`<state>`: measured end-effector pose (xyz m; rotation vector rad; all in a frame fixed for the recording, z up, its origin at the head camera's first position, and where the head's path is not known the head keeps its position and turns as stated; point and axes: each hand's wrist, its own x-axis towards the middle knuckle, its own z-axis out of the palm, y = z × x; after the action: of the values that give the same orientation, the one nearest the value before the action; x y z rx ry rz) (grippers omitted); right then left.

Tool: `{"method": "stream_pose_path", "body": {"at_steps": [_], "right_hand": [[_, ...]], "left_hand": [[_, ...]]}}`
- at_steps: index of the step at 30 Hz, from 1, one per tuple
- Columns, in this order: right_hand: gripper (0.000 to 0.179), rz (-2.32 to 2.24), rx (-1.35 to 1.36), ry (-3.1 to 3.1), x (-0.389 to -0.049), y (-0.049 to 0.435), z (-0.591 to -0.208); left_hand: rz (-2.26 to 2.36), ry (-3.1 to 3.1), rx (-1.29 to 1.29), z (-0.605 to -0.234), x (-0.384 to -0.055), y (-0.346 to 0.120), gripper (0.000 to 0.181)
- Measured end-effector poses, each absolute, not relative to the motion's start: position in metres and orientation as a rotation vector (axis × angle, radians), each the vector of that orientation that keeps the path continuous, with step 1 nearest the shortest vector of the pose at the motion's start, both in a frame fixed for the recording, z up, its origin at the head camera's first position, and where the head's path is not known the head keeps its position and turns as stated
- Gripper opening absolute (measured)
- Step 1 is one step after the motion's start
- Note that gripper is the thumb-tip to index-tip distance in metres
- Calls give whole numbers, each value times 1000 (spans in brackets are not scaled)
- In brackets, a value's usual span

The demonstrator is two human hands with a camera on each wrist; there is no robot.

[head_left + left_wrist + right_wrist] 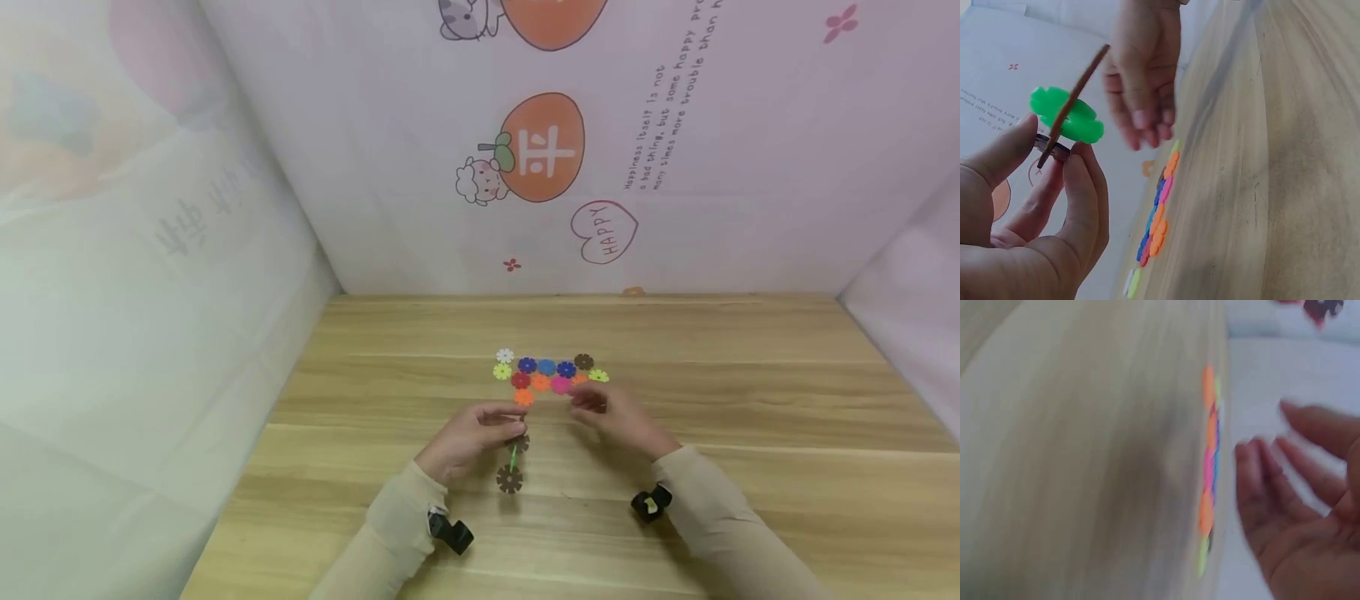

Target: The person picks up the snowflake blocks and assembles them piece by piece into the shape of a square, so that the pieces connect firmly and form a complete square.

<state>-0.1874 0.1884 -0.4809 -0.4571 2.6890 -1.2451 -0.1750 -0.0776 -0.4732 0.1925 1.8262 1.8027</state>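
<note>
My left hand pinches a small assembly of interlocking flower-shaped plastic discs between thumb and fingertips. Its lowest brown disc faces the head camera, below a green disc seen edge-on. In the left wrist view the green disc is slotted across a brown disc, and the darker piece at the fingertips is partly covered. My right hand holds nothing, its fingers loosely bent beside the loose discs. Nearest to it lie a pink disc and a yellow-green disc.
Several loose discs lie in a cluster on the wooden table, among them a white disc, a red disc and an orange disc. A printed white cloth hangs behind the table and along its sides.
</note>
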Motion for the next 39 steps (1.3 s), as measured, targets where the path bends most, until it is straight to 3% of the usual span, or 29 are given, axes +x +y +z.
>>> {"method": "stream_pose_path", "body": {"at_steps": [6,11,24,39], "right_hand": [[46,-1160,-203,2749,-196,217,-486],[50,-1042,-141,2884,-211,224,-490],[37,-777,-250,2965,-246,214,-486],[20,-1029,-286,2869,-226,221,-486]], "left_hand": [[1844,1839,131,-470,-177,-79,39],[1887,1812,126,-469,-180,-77,36],[1908,1785,151,-471,-183,-78,38],[1892,1751,187,-469,-182,-74,41]]}}
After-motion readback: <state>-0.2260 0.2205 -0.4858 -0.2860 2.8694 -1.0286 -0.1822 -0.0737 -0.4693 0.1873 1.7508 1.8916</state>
